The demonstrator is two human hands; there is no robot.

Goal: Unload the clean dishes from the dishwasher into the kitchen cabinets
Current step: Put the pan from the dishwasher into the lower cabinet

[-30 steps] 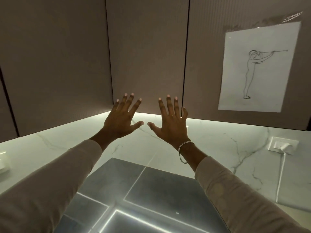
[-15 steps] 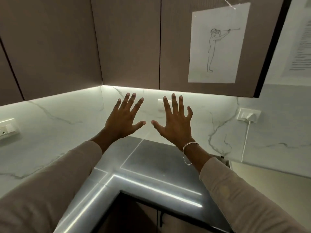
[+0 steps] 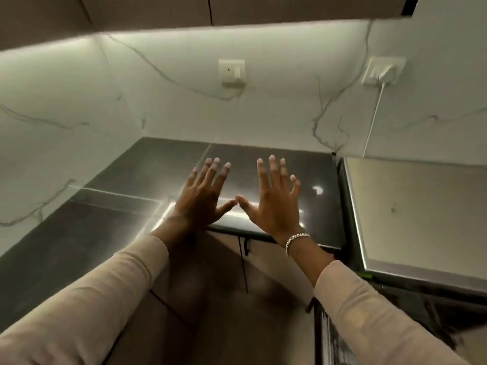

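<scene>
view: tipped down over the last second; upper cabinets [image 3: 158, 9] slid from mid-frame to the top edge, and the sketch sheet on the door dropped out of view.
left hand [image 3: 203, 196]: spread, fingers apart, held nothing; pose unchanged.
right hand [image 3: 274, 204]: likewise spread and empty, bracelet [image 3: 296, 239] on the wrist.
position: both hovered over the corner of the dark countertop [image 3: 105, 227], thumbs almost touching; contact with the counter couldn't be told.
lower doors [image 3: 263, 259]: came into view under the counter, shut.
dishes: none in view.
dishwasher: not identified; the steel-topped unit [image 3: 421, 212] at right was the likeliest candidate, but that's a guess.
task: unloading looked not yet started; the downward gaze suggested a move toward the dishwasher next.
</scene>
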